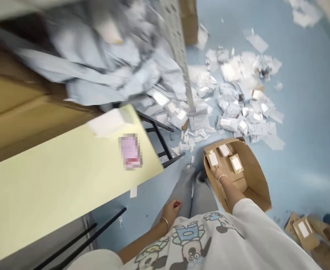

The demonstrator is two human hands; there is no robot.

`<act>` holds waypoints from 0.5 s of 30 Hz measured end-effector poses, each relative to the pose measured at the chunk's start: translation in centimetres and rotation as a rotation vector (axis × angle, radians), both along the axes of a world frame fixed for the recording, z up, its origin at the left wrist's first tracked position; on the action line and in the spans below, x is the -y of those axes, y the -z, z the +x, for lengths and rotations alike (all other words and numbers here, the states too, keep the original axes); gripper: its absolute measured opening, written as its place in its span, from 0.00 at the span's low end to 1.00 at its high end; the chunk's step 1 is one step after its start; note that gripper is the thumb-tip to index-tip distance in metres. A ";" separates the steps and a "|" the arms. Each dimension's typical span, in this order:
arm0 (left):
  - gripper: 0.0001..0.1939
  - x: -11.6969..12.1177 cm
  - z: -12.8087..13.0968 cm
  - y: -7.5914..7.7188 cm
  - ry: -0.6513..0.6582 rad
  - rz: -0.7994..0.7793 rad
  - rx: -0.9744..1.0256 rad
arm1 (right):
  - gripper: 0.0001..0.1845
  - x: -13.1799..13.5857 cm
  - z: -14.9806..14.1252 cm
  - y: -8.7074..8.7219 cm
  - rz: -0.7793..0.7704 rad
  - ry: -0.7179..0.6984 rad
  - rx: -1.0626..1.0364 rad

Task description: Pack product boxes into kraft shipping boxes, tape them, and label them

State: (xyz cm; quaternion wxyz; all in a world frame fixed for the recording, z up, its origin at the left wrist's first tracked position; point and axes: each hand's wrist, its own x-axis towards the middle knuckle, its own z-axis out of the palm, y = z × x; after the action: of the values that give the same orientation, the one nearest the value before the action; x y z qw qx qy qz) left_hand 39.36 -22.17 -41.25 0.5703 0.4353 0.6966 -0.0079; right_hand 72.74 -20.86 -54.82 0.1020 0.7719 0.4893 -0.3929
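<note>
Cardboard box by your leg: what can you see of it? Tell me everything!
The brown cardboard box stands open on the blue floor beside a grey trouser leg. Its walls look plain and thin. Inside lie small brown packets with white labels. The right hand reaches in, touching one packet.

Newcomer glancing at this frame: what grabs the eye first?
The big heap of torn white packaging scraps on the blue floor, upper right, stands out first, with a mass of grey-blue plastic mailers at upper left. Lower right, the person's right hand reaches into a cardboard box of small labelled brown packets. A pale yellow tabletop fills the left.
</note>
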 end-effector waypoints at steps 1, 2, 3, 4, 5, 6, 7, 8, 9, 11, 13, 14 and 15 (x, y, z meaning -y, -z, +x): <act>0.05 0.0 -0.1 -1.4 -0.063 0.026 -0.003 | 0.29 -0.2 -0.3 -2.7 0.010 -0.030 -0.002; 0.06 -0.1 -0.3 -2.9 -0.130 0.048 0.002 | 0.29 -0.4 -0.7 -5.3 0.021 -0.058 -0.007; 0.07 0.0 -0.7 -4.4 -0.193 0.069 0.014 | 0.29 -0.6 -1.1 -7.7 0.040 -0.081 -0.024; 0.08 0.0 -1.3 -5.8 -0.252 0.093 0.029 | 0.29 -0.9 -1.5 -9.8 0.068 -0.093 -0.054; 0.09 0.0 -2.0 -7.2 -0.306 0.121 0.042 | 0.29 -1.3 -2.1 -11.8 0.100 -0.098 -0.097; 0.11 0.1 -3.0 -8.5 -0.356 0.153 0.052 | 0.29 -1.8 -2.7 -13.6 0.135 -0.098 -0.147; 0.13 0.1 -4.0 -9.7 -0.406 0.186 0.054 | 0.29 -2.4 -3.5 -15.2 0.174 -0.100 -0.199; 0.15 0.1 -5.2 -10.7 -0.457 0.219 0.057 | 0.29 -3.2 -4.4 -16.7 0.217 -0.111 -0.245; 0.17 0.2 -6.5 -11.7 -0.510 0.253 0.061 | 0.29 -4.1 -5.5 -18.1 0.265 -0.134 -0.282; 0.20 0.5 -9.4 -13.1 -0.619 0.330 0.075 | 0.28 -6.1 -8.3 -20.8 0.363 -0.174 -0.344; 0.22 1.4 -12.7 -14.2 -0.721 0.410 0.088 | 0.27 -8.2 -11.8 -23.4 0.445 -0.194 -0.406; 0.22 2.2 -14.4 -14.6 -0.765 0.447 0.088 | 0.28 -9.2 -13.9 -24.6 0.477 -0.200 -0.437; 0.23 3.2 -16.2 -14.9 -0.805 0.483 0.081 | 0.28 -10.0 -16.2 -25.7 0.504 -0.210 -0.466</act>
State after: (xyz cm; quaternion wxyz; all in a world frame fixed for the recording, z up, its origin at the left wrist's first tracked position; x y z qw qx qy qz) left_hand 23.12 -25.38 -26.31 0.4370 0.2506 0.7692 0.3931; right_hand 56.56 -10.86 -29.16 -0.1662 0.6078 0.6577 -0.4127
